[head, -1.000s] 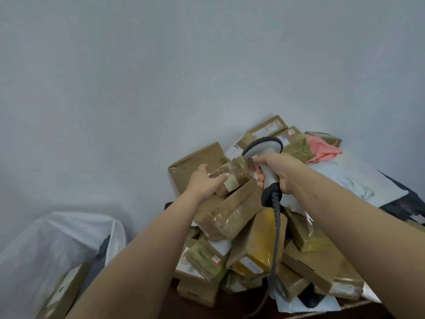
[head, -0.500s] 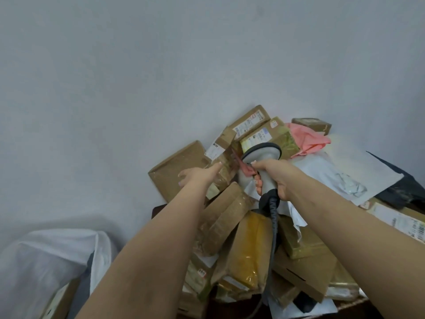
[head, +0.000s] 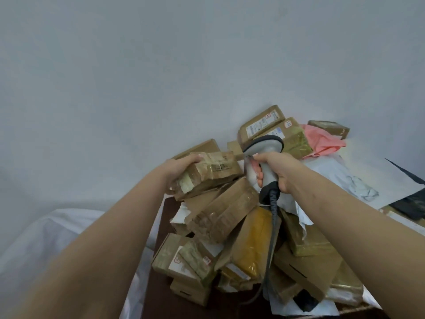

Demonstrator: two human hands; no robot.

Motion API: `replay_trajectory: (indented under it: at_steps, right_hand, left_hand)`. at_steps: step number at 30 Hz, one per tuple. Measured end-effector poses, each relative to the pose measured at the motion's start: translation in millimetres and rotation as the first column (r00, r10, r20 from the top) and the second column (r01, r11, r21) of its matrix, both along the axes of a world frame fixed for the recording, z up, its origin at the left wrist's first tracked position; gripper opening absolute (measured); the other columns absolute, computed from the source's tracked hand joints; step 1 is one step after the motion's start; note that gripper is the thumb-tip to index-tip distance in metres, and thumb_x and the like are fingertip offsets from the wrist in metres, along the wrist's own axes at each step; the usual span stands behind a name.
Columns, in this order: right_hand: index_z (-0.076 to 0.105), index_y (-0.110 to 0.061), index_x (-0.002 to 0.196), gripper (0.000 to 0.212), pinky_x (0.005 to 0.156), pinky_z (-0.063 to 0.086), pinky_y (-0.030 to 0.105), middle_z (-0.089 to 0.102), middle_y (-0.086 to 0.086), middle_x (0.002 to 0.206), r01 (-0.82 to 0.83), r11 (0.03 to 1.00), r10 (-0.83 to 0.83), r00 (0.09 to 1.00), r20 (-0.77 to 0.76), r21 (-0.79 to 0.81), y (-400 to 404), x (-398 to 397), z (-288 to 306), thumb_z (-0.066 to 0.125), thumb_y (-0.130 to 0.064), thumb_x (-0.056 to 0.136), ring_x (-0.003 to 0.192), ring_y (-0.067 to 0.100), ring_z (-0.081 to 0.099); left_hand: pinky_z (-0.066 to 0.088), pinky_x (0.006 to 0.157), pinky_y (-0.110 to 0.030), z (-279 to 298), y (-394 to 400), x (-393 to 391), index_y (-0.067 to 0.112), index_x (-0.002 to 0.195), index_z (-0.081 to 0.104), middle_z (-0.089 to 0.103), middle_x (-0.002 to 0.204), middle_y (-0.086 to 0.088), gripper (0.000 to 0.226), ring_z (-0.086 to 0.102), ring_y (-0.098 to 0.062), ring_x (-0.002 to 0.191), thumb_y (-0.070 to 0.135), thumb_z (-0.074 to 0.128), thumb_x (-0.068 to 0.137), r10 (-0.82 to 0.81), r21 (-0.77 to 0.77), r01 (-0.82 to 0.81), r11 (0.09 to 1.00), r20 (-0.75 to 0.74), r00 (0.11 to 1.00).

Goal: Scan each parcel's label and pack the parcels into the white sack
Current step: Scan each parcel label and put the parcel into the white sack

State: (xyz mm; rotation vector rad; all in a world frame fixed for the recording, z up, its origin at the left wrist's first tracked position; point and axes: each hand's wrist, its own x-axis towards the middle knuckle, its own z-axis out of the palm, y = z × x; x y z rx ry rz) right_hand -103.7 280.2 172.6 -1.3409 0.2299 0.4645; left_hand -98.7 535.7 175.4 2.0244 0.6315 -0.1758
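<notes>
My left hand (head: pixel 181 168) grips a small brown taped parcel (head: pixel 210 174) lifted just above the pile, its label face turned up and to the right. My right hand (head: pixel 274 169) holds the grey barcode scanner (head: pixel 261 155) by its handle, right beside that parcel; the scanner's black cable (head: pixel 272 229) hangs down over the heap. A pile of brown cardboard parcels (head: pixel 226 215) covers the dark table (head: pixel 158 295). The white sack (head: pixel 53 236) lies at the lower left, mostly hidden behind my left arm.
A yellow padded parcel (head: pixel 254 242) lies in the middle of the heap. A pink bag (head: pixel 322 142), white mailers (head: pixel 358 180) and a black bag (head: pixel 411 201) sit at the right. A plain grey wall stands behind everything.
My left hand has taken hold of a small taped parcel and lifted it off the pile next to the scanner. The right hand kept its grip on the scanner; the view shifted slightly.
</notes>
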Motion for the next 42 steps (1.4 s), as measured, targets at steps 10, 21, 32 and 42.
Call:
replay_trajectory:
  at_steps: [10, 21, 32, 42]
  right_hand:
    - [0.052, -0.003, 0.106, 0.019, 0.037, 0.044, 0.022, 0.047, 0.007, 0.055, -0.081, 0.997, 0.082, 0.996, -0.041, 0.009, 21, -13, -7, 0.059, -0.018, 0.097, 0.036, 0.016, 0.044]
    - [0.052, -0.006, 0.102, 0.016, 0.037, 0.043, 0.02, 0.045, 0.004, 0.055, -0.118, 0.992, 0.119, 0.993, -0.02, 0.039, 68, -46, 1, 0.062, -0.018, 0.096, 0.034, 0.012, 0.042]
    - [0.058, 0.002, 0.101, 0.043, 0.048, 0.048, 0.029, 0.053, 0.009, 0.062, 0.135, 0.973, -0.15, 0.986, 0.068, 0.187, 215, -94, -10, 0.083, -0.024, 0.079, 0.039, 0.016, 0.047]
    - [0.057, -0.001, 0.106, 0.059, 0.047, 0.047, 0.027, 0.059, 0.01, 0.065, 0.091, 0.963, -0.136, 0.977, 0.164, 0.254, 294, -121, 2, 0.093, -0.02, 0.064, 0.04, 0.016, 0.051]
  left_hand:
    - [0.028, 0.115, -0.038, -33, 25, -64, 0.006, 0.144, 0.022, 0.022, 0.139, -0.014, 0.13, 0.023, -0.03, 0.135, 0.055, 0.087, 0.042, -0.203, 0.595, 0.014, 0.804, 0.251, 0.946]
    - [0.026, 0.11, -0.027, -53, 67, -107, 0.004, 0.143, 0.022, 0.021, 0.14, -0.011, 0.129, 0.025, -0.026, 0.129, 0.053, 0.079, 0.038, -0.343, 0.649, -0.021, 0.76, 0.429, 0.835]
    - [0.043, 0.107, -0.035, -50, 133, -162, 0.013, 0.136, 0.027, 0.033, 0.132, 0.0, 0.131, 0.045, -0.016, 0.127, 0.062, 0.09, 0.032, 0.126, 0.134, -0.253, 0.958, 0.595, 0.794]
    - [0.059, 0.065, -0.049, -12, 207, -201, 0.009, 0.122, 0.051, 0.067, 0.115, -0.012, 0.082, 0.067, -0.029, 0.088, 0.077, 0.054, 0.076, 0.281, -0.409, -0.091, 0.908, 0.434, 0.856]
